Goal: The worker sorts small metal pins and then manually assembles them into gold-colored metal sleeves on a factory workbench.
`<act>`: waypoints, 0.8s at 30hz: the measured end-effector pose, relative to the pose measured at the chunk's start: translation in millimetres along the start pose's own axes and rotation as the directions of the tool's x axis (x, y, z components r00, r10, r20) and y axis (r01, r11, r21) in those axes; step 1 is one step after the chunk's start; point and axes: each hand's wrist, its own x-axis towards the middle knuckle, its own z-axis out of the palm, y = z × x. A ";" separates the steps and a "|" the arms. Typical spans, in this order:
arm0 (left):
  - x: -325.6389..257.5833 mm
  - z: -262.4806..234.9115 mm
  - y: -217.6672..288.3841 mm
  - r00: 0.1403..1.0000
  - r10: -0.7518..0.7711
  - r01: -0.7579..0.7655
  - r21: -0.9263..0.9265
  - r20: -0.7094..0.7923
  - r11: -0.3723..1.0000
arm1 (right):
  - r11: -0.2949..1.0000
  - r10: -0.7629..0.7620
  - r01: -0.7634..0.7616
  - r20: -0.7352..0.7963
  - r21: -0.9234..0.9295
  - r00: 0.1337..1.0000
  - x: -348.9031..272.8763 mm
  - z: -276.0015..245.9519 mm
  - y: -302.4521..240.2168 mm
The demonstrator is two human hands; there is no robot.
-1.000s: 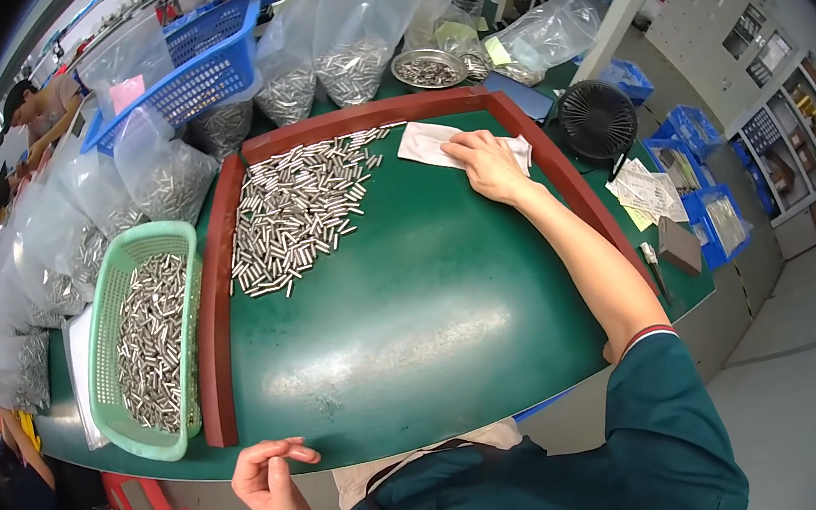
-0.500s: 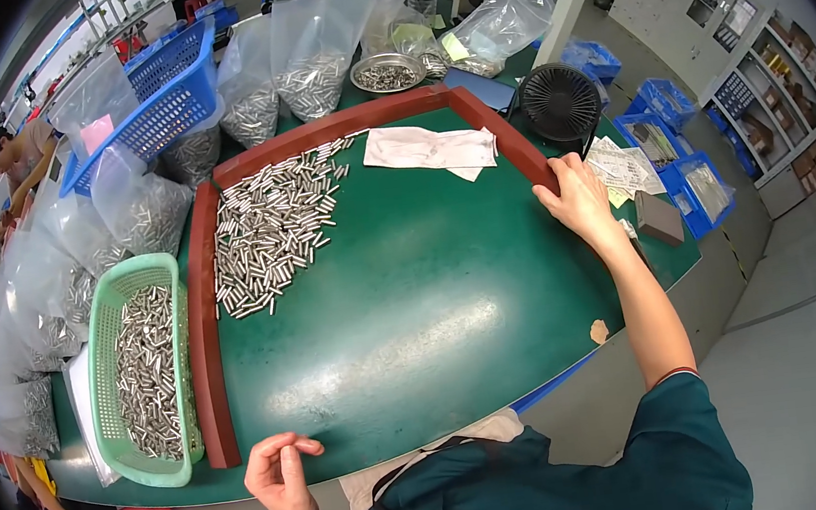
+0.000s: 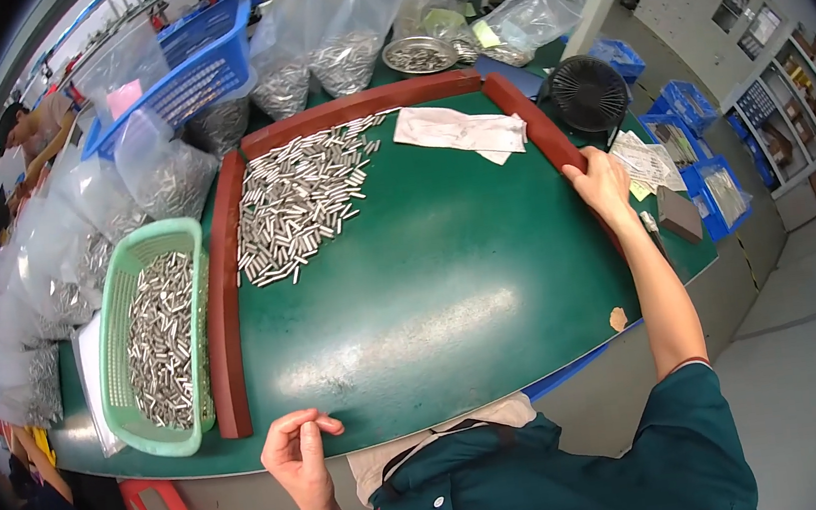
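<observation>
My right hand (image 3: 605,187) is closed over the right-hand red-brown rail (image 3: 536,121), gripping it near its front part. The stretch of rail under my palm is hidden. Low at the table's front edge, my left hand (image 3: 300,457) is raised with its fingers curled and the thumb pressed to them; anything between them is too small to make out. Many short metal pins (image 3: 306,196) lie in a loose heap in the far left corner of the railed area. Near the far rail lies a whitish cloth (image 3: 459,131), crumpled at its right end.
A green basket (image 3: 204,364) of similar pins stands left of the left rail (image 3: 227,346). Clear bags (image 3: 343,36) of metal parts and a blue basket (image 3: 202,82) line the back. A black fan (image 3: 588,93) stands beyond the right rail. A person (image 3: 42,135) sits far left.
The whole view has shifted, so the table appears farther right and slightly higher. My right hand stays on the rail, and my left hand keeps its curled shape.
</observation>
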 end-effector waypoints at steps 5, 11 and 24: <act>2.7 0.5 1.9 0.999 -0.031 0.031 -0.023 0.020 0.999 | 0.999 -0.004 0.006 -0.045 0.050 0.999 -10.9 -19.3 0.5; 5.8 3.2 -6.0 0.999 -0.014 0.013 0.027 0.033 1.000 | 0.939 -0.121 0.126 -0.035 0.321 0.992 -34.5 -55.3 -28.3; 48.6 -1.2 1.4 0.856 0.506 -0.416 0.724 0.108 0.550 | 0.523 -0.842 0.693 0.172 0.496 0.512 -92.2 -35.8 -154.3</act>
